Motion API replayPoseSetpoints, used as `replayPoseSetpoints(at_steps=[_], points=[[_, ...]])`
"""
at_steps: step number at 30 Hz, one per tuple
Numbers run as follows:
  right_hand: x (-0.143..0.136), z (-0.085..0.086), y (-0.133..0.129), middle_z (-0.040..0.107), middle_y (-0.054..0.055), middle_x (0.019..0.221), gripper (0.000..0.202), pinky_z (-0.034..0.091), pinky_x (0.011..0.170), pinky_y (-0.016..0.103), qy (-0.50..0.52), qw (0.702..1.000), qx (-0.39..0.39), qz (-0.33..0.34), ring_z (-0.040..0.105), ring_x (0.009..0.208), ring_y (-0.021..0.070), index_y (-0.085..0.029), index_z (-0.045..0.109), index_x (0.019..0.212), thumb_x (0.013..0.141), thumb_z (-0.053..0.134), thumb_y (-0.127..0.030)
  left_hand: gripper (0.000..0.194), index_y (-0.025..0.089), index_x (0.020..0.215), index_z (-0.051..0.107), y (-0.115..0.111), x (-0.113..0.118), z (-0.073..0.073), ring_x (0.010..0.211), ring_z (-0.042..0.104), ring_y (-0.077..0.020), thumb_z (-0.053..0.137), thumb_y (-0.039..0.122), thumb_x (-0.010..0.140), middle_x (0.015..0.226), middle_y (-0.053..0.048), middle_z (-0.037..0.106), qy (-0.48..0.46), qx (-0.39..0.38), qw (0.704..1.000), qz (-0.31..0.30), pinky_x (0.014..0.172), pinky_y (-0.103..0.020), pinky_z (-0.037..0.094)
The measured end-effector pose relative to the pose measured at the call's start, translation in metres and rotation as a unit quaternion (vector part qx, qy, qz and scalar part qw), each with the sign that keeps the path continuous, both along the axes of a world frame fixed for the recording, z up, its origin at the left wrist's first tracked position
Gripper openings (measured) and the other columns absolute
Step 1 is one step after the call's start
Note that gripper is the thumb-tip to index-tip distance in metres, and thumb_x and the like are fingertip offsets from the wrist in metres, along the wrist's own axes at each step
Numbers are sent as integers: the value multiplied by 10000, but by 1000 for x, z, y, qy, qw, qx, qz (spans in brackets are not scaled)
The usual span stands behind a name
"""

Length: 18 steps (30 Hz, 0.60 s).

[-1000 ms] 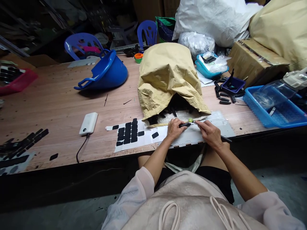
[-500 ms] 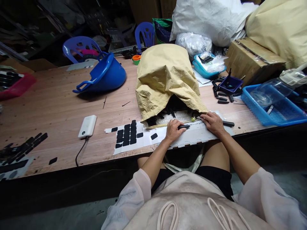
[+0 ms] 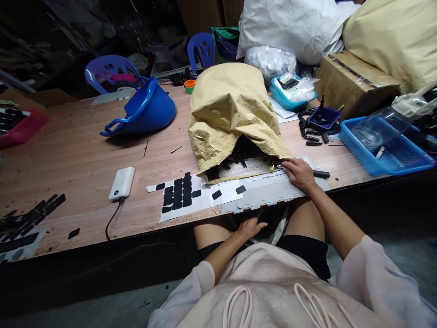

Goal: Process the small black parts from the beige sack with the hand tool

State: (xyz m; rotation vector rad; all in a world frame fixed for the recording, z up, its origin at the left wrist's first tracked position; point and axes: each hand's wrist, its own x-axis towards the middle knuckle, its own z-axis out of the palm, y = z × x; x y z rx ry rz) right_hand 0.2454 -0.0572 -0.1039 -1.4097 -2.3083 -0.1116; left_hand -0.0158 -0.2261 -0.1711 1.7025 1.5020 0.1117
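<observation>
My left hand is below the table's front edge, above my lap, with its thumb apart and its fingers partly hidden under the edge; no object shows in it. On the table, my right hand pinches a thin metal tool beside a small yellow-green piece. A black rod-like handle sticks out to the right of that hand. Just beyond lies a yellow sack, its mouth open toward me with black parts inside. White sheets with black rounded stickers lie left of a grey-white board.
A white power bank with a cable and a tipped blue basin are on the left. At right are a blue basket, a purple tray among black parts, and a cardboard box.
My left hand has moved off the board and down below the table edge; the black piece it held no longer shows. A black sticker now shows where it was. My right hand stays in place.
</observation>
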Motion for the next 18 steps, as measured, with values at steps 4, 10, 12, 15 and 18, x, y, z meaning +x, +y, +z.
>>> replayPoseSetpoints(at_steps=[4, 10, 12, 15, 18], points=[[-1, 0, -1, 698, 92, 1004, 324, 411, 841, 381, 0, 1000, 1, -1, 536, 918, 249, -250, 774, 1176, 1047, 499, -363, 424, 275, 1231, 789, 11, -4, 45, 963, 760, -261, 830, 373, 821, 1054, -58, 817, -101, 32, 992, -70, 884, -349, 588], [-3, 0, -1, 697, 94, 1018, 322, 400, 837, 382, 9, 1000, -1, -5, 524, 915, 251, -253, 771, 1167, 1045, 493, -362, 322, 202, 1038, 817, 104, -17, 109, 823, 711, -199, 636, 461, 976, 885, -57, 796, -151, 210, 929, 265, 769, -295, 537], [-3, 0, -2, 695, 91, 1005, 317, 398, 831, 375, 9, 1000, 1, -4, 522, 906, 247, -250, 771, 1157, 1044, 496, -361, 278, 191, 1005, 811, 142, -20, 112, 893, 736, -233, 671, 424, 946, 895, -79, 800, -91, 209, 906, 358, 830, -319, 537], [-3, 1, -1, 695, 88, 996, 304, 398, 824, 366, 7, 1000, 2, -2, 527, 907, 245, -248, 771, 1152, 1042, 511, -359, 220, 205, 906, 800, 177, -20, 109, 998, 751, -297, 718, 408, 897, 933, -123, 810, -24, 187, 895, 405, 863, -355, 527], [-3, 2, -2, 703, 89, 1001, 296, 401, 821, 362, 7, 1000, 0, -2, 534, 909, 245, -241, 771, 1157, 1040, 527, -360, 177, 227, 850, 781, 185, -18, 109, 1025, 740, -318, 730, 395, 875, 954, -137, 808, 7, 167, 892, 421, 825, -368, 510]])
